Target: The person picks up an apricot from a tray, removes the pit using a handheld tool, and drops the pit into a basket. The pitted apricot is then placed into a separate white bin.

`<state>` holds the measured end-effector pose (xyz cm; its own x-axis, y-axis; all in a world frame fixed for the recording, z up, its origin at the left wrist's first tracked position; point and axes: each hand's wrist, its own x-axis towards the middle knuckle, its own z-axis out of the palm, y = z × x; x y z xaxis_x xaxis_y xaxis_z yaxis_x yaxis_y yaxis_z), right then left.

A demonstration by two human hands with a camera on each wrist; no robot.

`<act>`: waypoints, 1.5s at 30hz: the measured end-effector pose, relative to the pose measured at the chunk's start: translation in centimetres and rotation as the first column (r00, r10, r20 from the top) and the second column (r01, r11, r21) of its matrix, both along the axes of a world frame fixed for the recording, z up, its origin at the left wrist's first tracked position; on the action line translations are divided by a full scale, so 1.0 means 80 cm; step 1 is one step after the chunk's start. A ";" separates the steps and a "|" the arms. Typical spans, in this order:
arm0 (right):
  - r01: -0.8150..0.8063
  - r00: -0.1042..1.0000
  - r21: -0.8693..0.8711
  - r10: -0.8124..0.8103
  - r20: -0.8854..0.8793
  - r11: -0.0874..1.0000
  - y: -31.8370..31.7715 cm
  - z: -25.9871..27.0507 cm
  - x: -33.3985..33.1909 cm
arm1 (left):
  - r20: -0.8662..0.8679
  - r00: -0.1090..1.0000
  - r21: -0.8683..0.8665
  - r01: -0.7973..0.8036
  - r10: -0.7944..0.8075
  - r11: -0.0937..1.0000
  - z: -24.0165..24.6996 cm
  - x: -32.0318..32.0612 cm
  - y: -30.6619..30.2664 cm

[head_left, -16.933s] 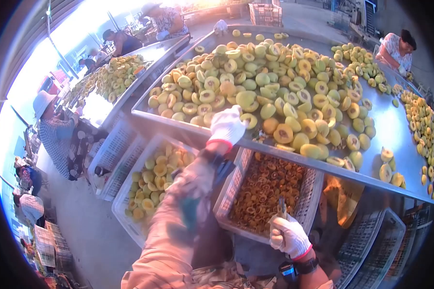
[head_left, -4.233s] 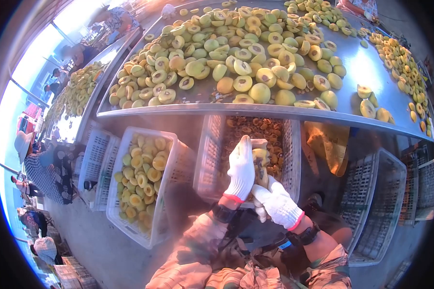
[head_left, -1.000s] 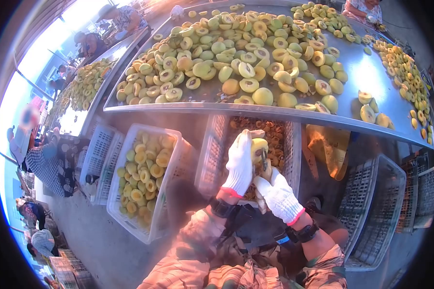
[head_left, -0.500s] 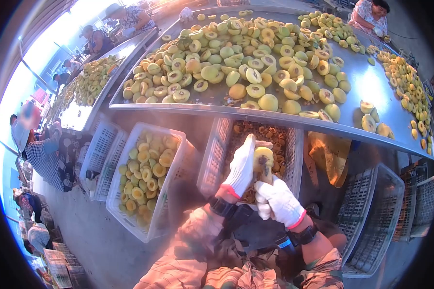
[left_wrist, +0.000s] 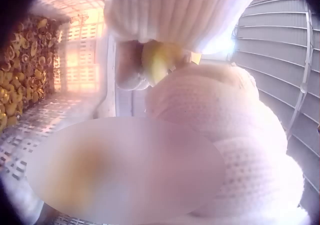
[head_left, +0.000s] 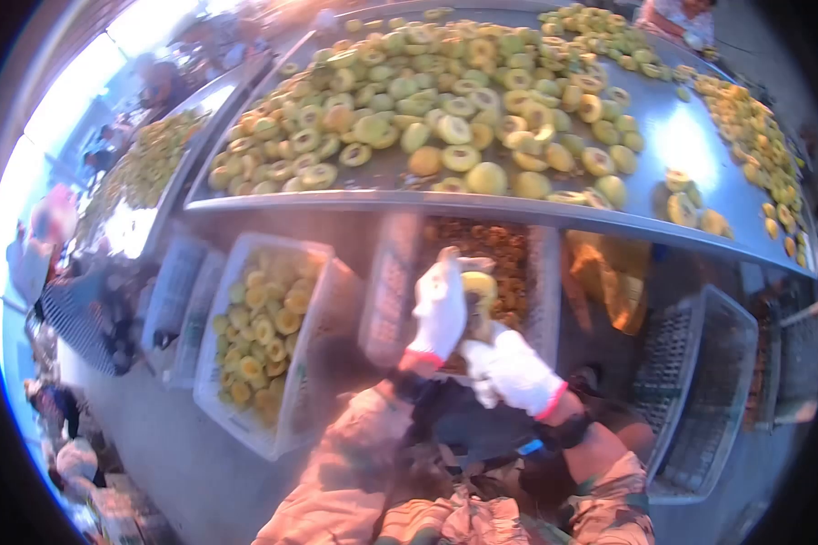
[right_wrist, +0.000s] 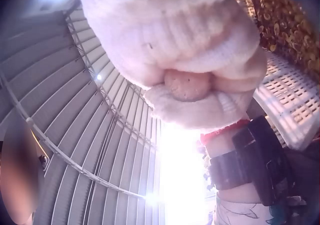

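Note:
In the head view my white-gloved left hand (head_left: 441, 300) grips a yellow fruit half (head_left: 478, 287) in front of my chest, above the crate of pits (head_left: 495, 254). My gloved right hand (head_left: 504, 363) sits just below it, fingers curled round a small tool that is mostly hidden and points up into the fruit. The left wrist view shows the fruit (left_wrist: 157, 60) wedged between both gloves, very close and blurred. The right wrist view shows only the right glove (right_wrist: 190, 50) and my left wrist strap (right_wrist: 250, 155).
A steel table (head_left: 373, 204) ahead carries several halved yellow-green fruits (head_left: 445, 127). Below its edge stand a white crate of fruit halves (head_left: 259, 318), the pit crate, and an empty crate (head_left: 700, 381) at right. People work at the left (head_left: 73, 300) and far right (head_left: 677, 14).
Long ago my left hand reached onto the table; since then it holds a fruit half against the right hand. Over the last second the hands stay together and the view blurs and shifts.

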<state>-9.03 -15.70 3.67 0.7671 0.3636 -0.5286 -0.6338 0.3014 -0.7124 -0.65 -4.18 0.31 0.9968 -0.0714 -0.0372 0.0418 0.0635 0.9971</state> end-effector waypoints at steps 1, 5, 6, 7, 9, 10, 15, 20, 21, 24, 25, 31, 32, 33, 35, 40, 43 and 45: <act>0.022 0.999 -0.145 -0.018 0.031 0.989 0.004 0.002 -0.001 | -0.031 1.000 0.012 -0.002 0.003 1.000 0.000 -0.002 -0.002; -0.028 0.998 0.248 0.039 -0.040 0.968 -0.011 -0.013 -0.002 | -0.041 0.996 -0.157 -0.082 0.076 0.984 -0.010 -0.006 -0.008; -0.022 0.999 0.211 0.027 -0.020 0.977 -0.015 -0.011 -0.003 | -0.099 0.992 -0.208 -0.098 0.079 0.973 -0.002 -0.008 -0.011; -0.028 1.000 0.183 0.028 0.001 0.983 -0.014 -0.008 -0.002 | -0.123 0.992 -0.211 -0.016 -0.011 0.977 -0.003 -0.005 -0.011; -0.018 0.999 0.057 0.021 -0.041 0.998 -0.015 -0.008 0.003 | -0.169 0.975 -0.201 0.110 -0.145 0.973 -0.002 0.004 -0.001; 0.024 1.000 0.054 -0.023 -0.014 0.998 -0.014 -0.002 0.002 | -0.185 0.973 -0.179 0.102 -0.136 0.979 0.013 0.001 -0.002; -0.079 0.994 -0.113 0.087 0.068 0.990 -0.009 0.002 0.002 | -0.234 0.970 -0.212 0.015 -0.066 0.977 0.015 -0.001 0.000; -0.117 0.993 -0.081 0.115 -0.025 0.990 -0.005 0.005 0.001 | -0.220 0.969 -0.166 0.077 -0.113 0.983 0.004 0.002 0.010; -0.100 0.994 -0.010 0.100 -0.037 0.995 -0.006 0.004 0.000 | -0.225 0.963 -0.189 0.106 -0.148 0.976 0.001 0.004 0.012; -0.053 0.997 0.097 0.058 -0.056 0.994 -0.004 0.008 -0.002 | -0.248 0.952 -0.202 0.129 -0.178 0.971 -0.003 0.007 0.014; -0.054 0.998 0.032 0.055 -0.041 0.998 -0.002 0.008 -0.002 | -0.256 0.950 -0.196 0.128 -0.177 0.972 -0.002 0.008 0.013; -0.042 0.996 0.180 0.056 -0.072 0.983 -0.001 -0.003 -0.005 | -0.278 0.945 -0.255 0.101 -0.173 0.962 0.003 0.004 0.009; -0.040 0.998 0.054 0.043 -0.050 0.998 0.003 0.001 -0.005 | -0.276 0.951 -0.228 0.078 -0.141 0.970 0.000 0.004 0.009; -0.029 0.999 -0.073 0.027 -0.024 0.997 0.008 0.009 -0.005 | -0.276 0.954 -0.203 0.058 -0.114 0.977 -0.001 0.004 0.008; -0.064 0.996 -0.226 0.076 0.044 0.972 0.008 -0.001 -0.002 | -0.215 0.964 -0.218 0.109 -0.157 0.970 -0.018 0.010 0.010; -0.023 0.990 0.464 0.085 -0.112 0.885 0.001 -0.022 -0.004 | -0.274 0.944 -0.263 0.110 -0.183 0.959 -0.016 0.011 0.016; -0.028 0.991 0.443 0.083 -0.104 0.896 0.002 -0.020 -0.001 | -0.366 0.906 -0.428 0.039 -0.213 0.903 -0.004 0.008 0.012; -0.046 0.992 0.297 0.078 -0.097 0.954 0.002 -0.010 0.000 | -0.426 0.857 -0.465 0.066 -0.288 0.883 0.004 0.009 0.014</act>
<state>-9.03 -15.57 2.90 0.6831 0.5602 -0.4685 -0.7252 0.4446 -0.5257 0.06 -3.07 0.64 0.8309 -0.3644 -0.4206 0.5490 0.4139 0.7261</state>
